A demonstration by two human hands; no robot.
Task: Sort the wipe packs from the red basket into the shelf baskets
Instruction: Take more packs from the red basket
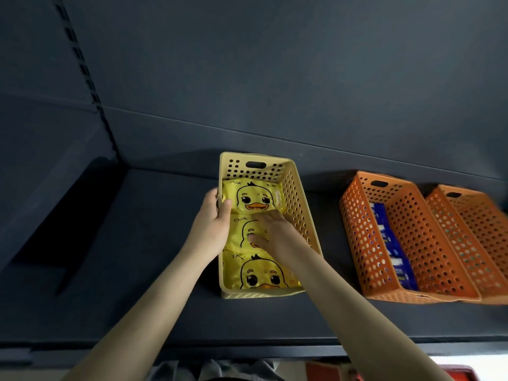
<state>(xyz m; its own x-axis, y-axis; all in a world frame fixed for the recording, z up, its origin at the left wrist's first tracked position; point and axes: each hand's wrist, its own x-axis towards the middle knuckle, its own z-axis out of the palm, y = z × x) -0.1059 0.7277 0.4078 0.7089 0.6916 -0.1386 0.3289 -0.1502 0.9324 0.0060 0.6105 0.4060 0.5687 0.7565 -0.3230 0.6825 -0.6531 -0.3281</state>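
From my remote seat I see both bare forearms reaching up and forward from the bottom of the view, converging on the yellow basket (297,204) that stands on the dark shelf (137,270).

The left hand (213,215) is at the basket's left wall. Its fingers (211,196) wrap over the outside of the rim and its thumb hooks inside, the tip touching the far duck pack (255,196), so it is clamped on the wall.

The right hand (275,232) comes in from the right, palm down, wrist above the basket's right side. It lies on the middle duck pack (242,232). Its fingers bend over the pack's far edge and the thumb presses on the printed face, pinching the pack between them.

Three wipe packs lie flat in a row inside the yellow basket. The near duck pack (261,273) is against the front wall, untouched by either hand.

To the right, well apart from the yellow one, an orange basket (360,237) holds blue packs (390,237). A second orange basket (472,229) stands just beside it. I cannot tell what it holds.
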